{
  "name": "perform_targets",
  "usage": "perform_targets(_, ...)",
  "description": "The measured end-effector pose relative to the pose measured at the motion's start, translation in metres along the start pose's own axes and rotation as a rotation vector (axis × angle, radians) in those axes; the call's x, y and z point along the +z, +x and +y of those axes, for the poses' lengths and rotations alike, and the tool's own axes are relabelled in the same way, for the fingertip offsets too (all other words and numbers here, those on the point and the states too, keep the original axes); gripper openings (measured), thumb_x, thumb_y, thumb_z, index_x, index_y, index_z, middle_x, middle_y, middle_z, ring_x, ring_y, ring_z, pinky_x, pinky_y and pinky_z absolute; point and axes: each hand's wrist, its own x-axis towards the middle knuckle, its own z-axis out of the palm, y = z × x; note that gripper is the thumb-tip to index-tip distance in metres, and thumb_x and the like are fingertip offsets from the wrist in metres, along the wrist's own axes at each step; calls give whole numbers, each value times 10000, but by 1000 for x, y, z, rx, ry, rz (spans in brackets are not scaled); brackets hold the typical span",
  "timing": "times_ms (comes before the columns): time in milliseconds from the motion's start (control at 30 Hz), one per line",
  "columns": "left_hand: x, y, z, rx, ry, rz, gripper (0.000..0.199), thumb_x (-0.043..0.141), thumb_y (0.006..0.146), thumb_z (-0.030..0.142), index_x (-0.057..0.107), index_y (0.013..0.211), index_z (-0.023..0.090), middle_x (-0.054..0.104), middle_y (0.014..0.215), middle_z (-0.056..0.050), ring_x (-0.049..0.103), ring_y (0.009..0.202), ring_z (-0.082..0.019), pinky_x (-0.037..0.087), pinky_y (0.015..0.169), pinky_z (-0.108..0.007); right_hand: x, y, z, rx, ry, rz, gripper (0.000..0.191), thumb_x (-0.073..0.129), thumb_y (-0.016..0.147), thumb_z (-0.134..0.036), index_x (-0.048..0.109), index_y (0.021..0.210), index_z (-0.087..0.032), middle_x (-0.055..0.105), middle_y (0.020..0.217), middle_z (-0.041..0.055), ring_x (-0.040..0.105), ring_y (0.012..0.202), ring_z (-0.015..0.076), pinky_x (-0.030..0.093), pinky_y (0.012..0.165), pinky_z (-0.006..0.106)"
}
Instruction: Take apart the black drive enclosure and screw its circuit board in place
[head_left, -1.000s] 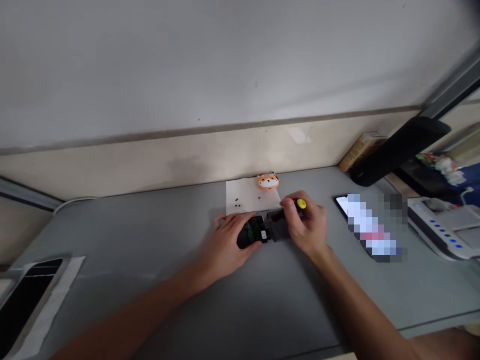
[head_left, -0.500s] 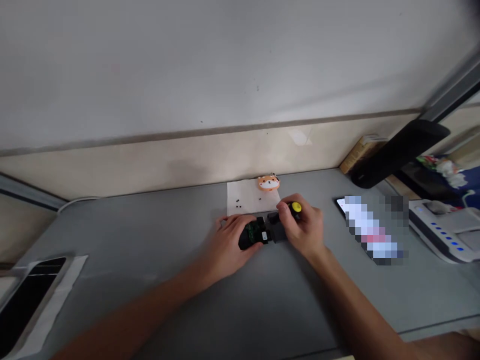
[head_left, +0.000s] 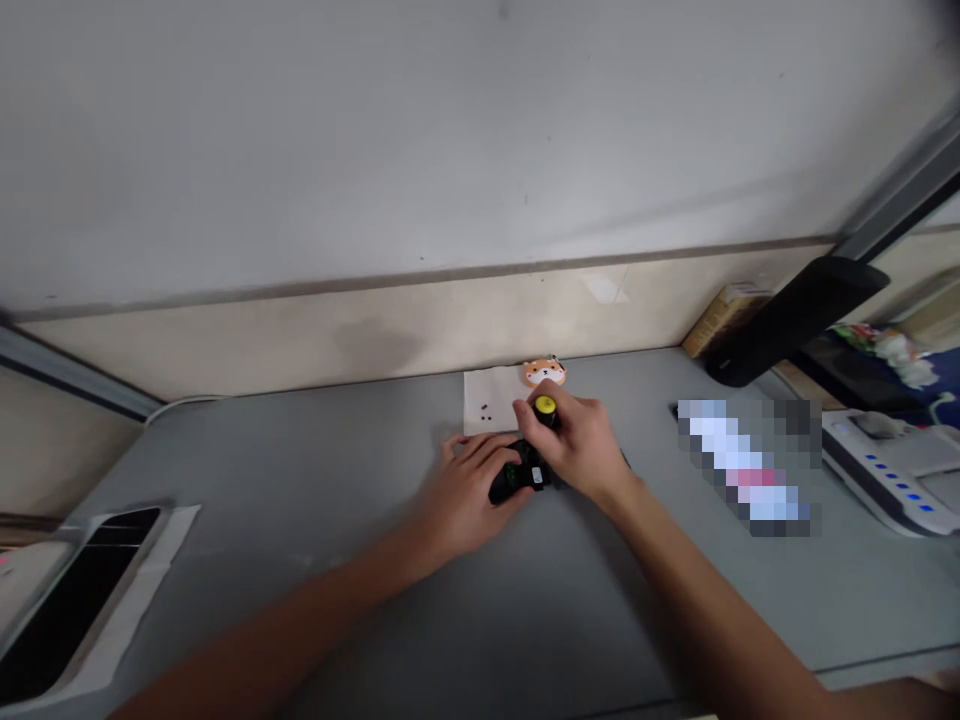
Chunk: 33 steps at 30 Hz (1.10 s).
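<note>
My left hand (head_left: 472, 490) is closed around the left part of a black device with a green circuit board (head_left: 512, 474) and a small white label, which lies on the grey table. My right hand (head_left: 581, 445) grips a screwdriver (head_left: 547, 407) with a black handle and a yellow end cap. The screwdriver stands nearly upright over the device; its tip is hidden by my hand. Just behind the hands, several tiny dark screws (head_left: 485, 412) lie on a white paper sheet (head_left: 475, 390).
An orange animal-face case (head_left: 545, 372) sits at the paper's back corner. To the right are a blurred-out phone (head_left: 731, 465), a white power strip (head_left: 892, 480), a black cylinder (head_left: 795, 320) and a box (head_left: 724, 318). A dark-screened tablet-like panel (head_left: 82, 600) lies at left.
My right hand has moved left with the screwdriver, bringing it from the device's right part to over its middle and more upright. My left hand stays on the device. The view has shifted slightly.
</note>
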Motion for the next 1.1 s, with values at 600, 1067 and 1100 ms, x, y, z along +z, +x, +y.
perform_targets(600, -2, -1, 1, 18, -6, 14, 102, 672, 953, 309, 649, 1036, 255, 741, 1280, -40, 675, 1189, -266, 401, 1066, -474, 11, 1, 22, 215, 703, 93, 265, 655, 948, -496, 628, 902, -237, 670, 927, 19, 613, 709, 130, 502, 694, 306)
perform_targets(1067, 3, -3, -5, 53, 32, 16, 91, 649, 984, 335, 664, 971, 247, 741, 1283, -60, 682, 1174, -268, 436, 1051, -464, 6, 2, 15, 458, 1183, -12, 394, 828, 774, -558, 655, 786, -204, 559, 778, -16, 572, 644, 105, 427, 598, 259)
perform_targets(1100, 3, -3, -6, 51, 32, 13, 100, 649, 988, 345, 658, 969, 247, 743, 1280, -58, 684, 1172, -268, 438, 1049, -467, 6, 1, 15, 452, 1180, -19, 405, 845, 763, -537, 613, 756, -205, 553, 793, -24, 578, 630, 98, 431, 591, 256)
